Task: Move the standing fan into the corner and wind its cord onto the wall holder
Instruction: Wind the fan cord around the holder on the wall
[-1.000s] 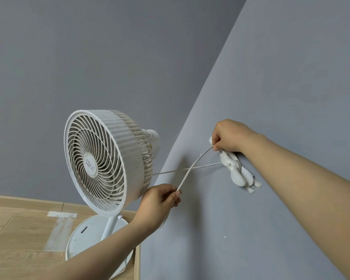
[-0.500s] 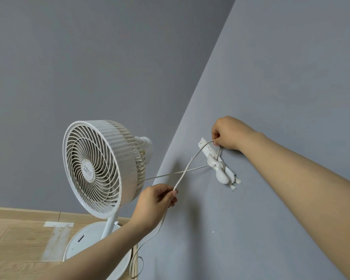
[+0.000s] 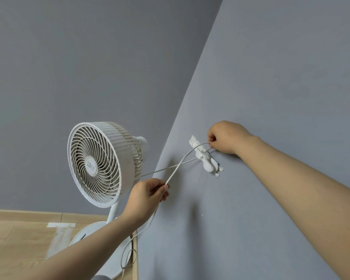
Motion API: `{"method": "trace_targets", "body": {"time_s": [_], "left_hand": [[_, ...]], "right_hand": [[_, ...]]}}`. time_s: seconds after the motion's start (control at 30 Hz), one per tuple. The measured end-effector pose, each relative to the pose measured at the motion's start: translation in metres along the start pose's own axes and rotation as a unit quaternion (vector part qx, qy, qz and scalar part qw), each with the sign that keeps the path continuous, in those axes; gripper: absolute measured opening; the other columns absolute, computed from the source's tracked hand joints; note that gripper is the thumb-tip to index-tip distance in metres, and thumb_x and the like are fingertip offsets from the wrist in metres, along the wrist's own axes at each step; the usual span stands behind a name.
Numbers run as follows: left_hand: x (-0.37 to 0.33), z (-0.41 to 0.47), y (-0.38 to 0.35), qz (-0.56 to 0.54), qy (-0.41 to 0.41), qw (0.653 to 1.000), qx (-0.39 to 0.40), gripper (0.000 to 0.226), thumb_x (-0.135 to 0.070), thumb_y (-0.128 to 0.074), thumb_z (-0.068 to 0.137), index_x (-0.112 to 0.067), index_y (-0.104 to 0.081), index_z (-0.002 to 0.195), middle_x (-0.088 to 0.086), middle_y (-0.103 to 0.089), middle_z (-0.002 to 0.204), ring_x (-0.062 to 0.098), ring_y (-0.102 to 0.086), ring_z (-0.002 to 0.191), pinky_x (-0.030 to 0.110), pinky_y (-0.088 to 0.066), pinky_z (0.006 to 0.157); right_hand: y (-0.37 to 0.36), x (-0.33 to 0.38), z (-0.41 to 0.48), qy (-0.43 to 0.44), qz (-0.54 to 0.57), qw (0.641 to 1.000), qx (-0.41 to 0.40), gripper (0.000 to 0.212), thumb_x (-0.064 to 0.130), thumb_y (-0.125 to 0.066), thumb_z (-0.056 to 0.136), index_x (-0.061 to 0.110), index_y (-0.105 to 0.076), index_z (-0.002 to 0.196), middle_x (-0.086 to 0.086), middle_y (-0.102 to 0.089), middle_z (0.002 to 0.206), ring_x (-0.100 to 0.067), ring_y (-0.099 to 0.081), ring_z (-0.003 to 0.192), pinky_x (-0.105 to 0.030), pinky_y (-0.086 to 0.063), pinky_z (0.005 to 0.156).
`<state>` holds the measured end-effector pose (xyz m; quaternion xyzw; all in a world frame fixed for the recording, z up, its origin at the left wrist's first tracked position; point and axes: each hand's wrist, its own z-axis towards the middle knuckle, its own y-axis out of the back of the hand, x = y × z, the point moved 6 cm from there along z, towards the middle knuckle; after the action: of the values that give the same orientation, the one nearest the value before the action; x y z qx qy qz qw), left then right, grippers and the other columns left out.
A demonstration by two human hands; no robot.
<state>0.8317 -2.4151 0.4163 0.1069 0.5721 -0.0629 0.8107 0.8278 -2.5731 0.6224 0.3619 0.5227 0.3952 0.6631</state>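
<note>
**While the cord is only part wound, slack is the worry**

Since there is just 1 view, from the head, everything here comes from it. The fan [image 3: 97, 164] stands upright on its round base [image 3: 85, 233] in the corner where the 2 grey walls meet, so that half of the job looks done. The wall holder [image 3: 207, 162] is fixed to the right-hand wall [image 3: 271, 77], near the fan head.

The cord [image 3: 174, 175] shows as 2 strands. 1 runs from behind the fan to the holder, the other comes off the holder down to the left hand [image 3: 150, 196], and they cross in between. The 2 hands are well apart. The right hand [image 3: 225, 137] is curled at the top of the holder, pinching the cord there. The left hand, lower and near the fan's stem, pinches the cord between thumb and fingers. Below it the spare length hangs to the floor [image 3: 18, 239] in a loose loop.

Several things could go wrong from here, in my judgement:
- If the right hand lets go before the next turn is snug, the turns may spring off.
- A hard pull could tug the fan over, or pull the holder off the wall.
- The floor loop may kink or snag on the base.
</note>
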Motion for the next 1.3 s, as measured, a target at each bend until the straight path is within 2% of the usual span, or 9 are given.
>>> {"method": "trace_targets", "body": {"time_s": [0.17,0.4,0.53,0.8,0.97,1.07,1.13,1.2,1.3], "left_hand": [[-0.005,-0.01,0.007,0.012,0.002,1.0,-0.005,0.015,-0.009,-0.061,0.089,-0.013,-0.071,0.078,0.003,-0.073,0.069,0.017,-0.067,0.064,0.027,-0.055,0.069],[-0.005,-0.02,0.008,0.034,-0.003,0.999,0.004,0.013,-0.01,-0.062,0.088,-0.012,-0.071,0.08,0.002,-0.073,0.068,0.005,-0.064,0.057,0.012,-0.051,0.061],[-0.004,-0.026,0.003,0.044,-0.006,0.999,0.025,0.015,-0.011,-0.062,0.088,-0.017,-0.07,0.076,0.0,-0.073,0.068,0.003,-0.063,0.055,0.017,-0.053,0.065],[0.004,-0.035,-0.003,0.06,-0.001,0.997,0.052,0.015,-0.014,-0.064,0.087,-0.021,-0.07,0.076,-0.008,-0.071,0.063,0.0,-0.062,0.054,0.023,-0.054,0.068],[0.01,-0.036,-0.008,0.061,0.0,0.996,0.062,0.012,-0.015,-0.064,0.087,-0.018,-0.071,0.079,-0.013,-0.069,0.059,0.0,-0.062,0.054,0.028,-0.056,0.07],[0.015,-0.036,-0.009,0.066,0.005,0.996,0.066,0.014,-0.016,-0.064,0.087,-0.021,-0.07,0.076,-0.012,-0.069,0.06,0.0,-0.061,0.054,0.026,-0.056,0.069],[0.019,-0.036,-0.009,0.066,0.011,0.995,0.068,0.014,-0.017,-0.064,0.087,-0.022,-0.069,0.075,-0.011,-0.069,0.06,-0.001,-0.061,0.054,0.025,-0.055,0.068],[0.023,-0.037,-0.011,0.072,0.016,0.995,0.069,0.013,-0.018,-0.064,0.087,-0.021,-0.069,0.076,-0.01,-0.07,0.062,-0.002,-0.061,0.054,0.021,-0.053,0.065],[0.028,-0.037,-0.014,0.078,0.023,0.994,0.072,0.012,-0.018,-0.064,0.088,-0.017,-0.071,0.079,-0.007,-0.071,0.065,-0.002,-0.061,0.054,0.016,-0.051,0.062]], "right_hand": [[0.002,0.006,-0.018,0.012,-0.029,0.999,-0.019,0.017,0.016,-0.054,0.088,0.025,-0.066,0.094,0.003,-0.067,0.107,-0.022,-0.06,0.104,-0.027,-0.037,0.073],[-0.006,0.009,-0.04,0.013,-0.046,0.999,-0.016,0.019,0.012,-0.055,0.081,0.03,-0.058,0.078,0.006,-0.063,0.09,-0.02,-0.062,0.097,-0.026,-0.036,0.069],[-0.016,0.012,-0.051,0.012,-0.047,0.999,-0.004,0.018,0.013,-0.056,0.081,0.027,-0.067,0.086,0.003,-0.067,0.098,-0.022,-0.062,0.097,-0.027,-0.039,0.069],[-0.039,0.018,-0.067,0.015,-0.056,0.998,0.002,0.017,0.011,-0.058,0.083,0.019,-0.072,0.088,-0.004,-0.068,0.092,-0.026,-0.063,0.088,-0.029,-0.046,0.068],[-0.047,0.027,-0.074,0.033,-0.099,0.994,0.016,0.025,0.003,-0.048,0.087,0.021,-0.062,0.097,-0.005,-0.052,0.082,-0.029,-0.053,0.078,-0.027,-0.037,0.065],[-0.056,0.032,-0.078,0.04,-0.126,0.991,0.031,0.019,-0.003,-0.046,0.085,0.009,-0.053,0.073,-0.005,-0.041,0.064,-0.029,-0.048,0.074,-0.029,-0.036,0.063],[-0.064,0.037,-0.081,0.049,-0.137,0.989,0.035,0.018,-0.007,-0.045,0.084,0.008,-0.054,0.079,-0.003,-0.032,0.06,-0.029,-0.046,0.074,-0.029,-0.035,0.063],[-0.068,0.043,-0.084,0.054,-0.137,0.989,0.031,0.025,-0.008,-0.044,0.085,0.01,-0.06,0.093,-0.007,-0.041,0.067,-0.03,-0.048,0.077,-0.029,-0.035,0.064],[-0.081,0.051,-0.086,0.05,-0.148,0.987,0.03,0.028,-0.007,-0.047,0.086,0.006,-0.063,0.105,-0.012,-0.059,0.108,-0.03,-0.061,0.099,-0.03,-0.038,0.067]]}}
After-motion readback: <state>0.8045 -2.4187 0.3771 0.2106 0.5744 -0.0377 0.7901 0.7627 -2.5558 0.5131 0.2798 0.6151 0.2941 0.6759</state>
